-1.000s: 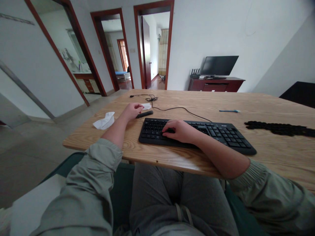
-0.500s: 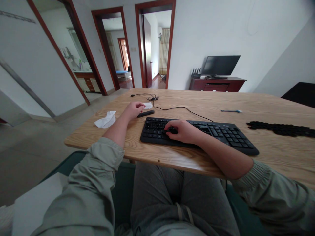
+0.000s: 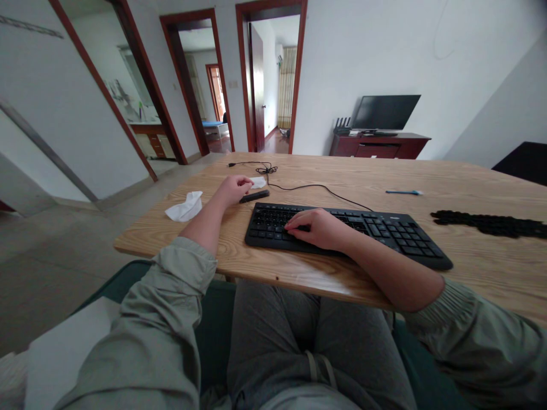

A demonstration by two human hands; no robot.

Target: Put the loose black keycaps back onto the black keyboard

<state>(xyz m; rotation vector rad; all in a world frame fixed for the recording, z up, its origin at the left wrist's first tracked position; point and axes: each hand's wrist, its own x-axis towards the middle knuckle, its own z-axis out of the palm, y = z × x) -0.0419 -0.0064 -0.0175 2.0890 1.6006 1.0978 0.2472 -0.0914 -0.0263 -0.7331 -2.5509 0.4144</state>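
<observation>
My left hand (image 3: 235,189) hovers or rests over the table's left part with its thumb and fingers pinched together. Its fingertips are right at the edge of a small white tissue (image 3: 258,182); whether they grip it I cannot make out. Just below those fingers lies a short black bar (image 3: 255,196). My right hand (image 3: 318,229) is on the left half of a black keyboard (image 3: 405,234), fingers pressed together with the thumb, tips down on the keys. Anything between them is hidden.
A crumpled white tissue (image 3: 184,207) lies left of my left forearm. Behind the keyboard runs a thin black cable (image 3: 307,187), bundled near the far edge. On the right are a blue brush-like stick (image 3: 402,192) and a row of small black pieces (image 3: 491,222) on the wooden table (image 3: 342,279).
My right hand's fingers have flattened and closed up, so the gap by the thumb is smaller. My left hand stays nearly still. The whole view has shifted slightly.
</observation>
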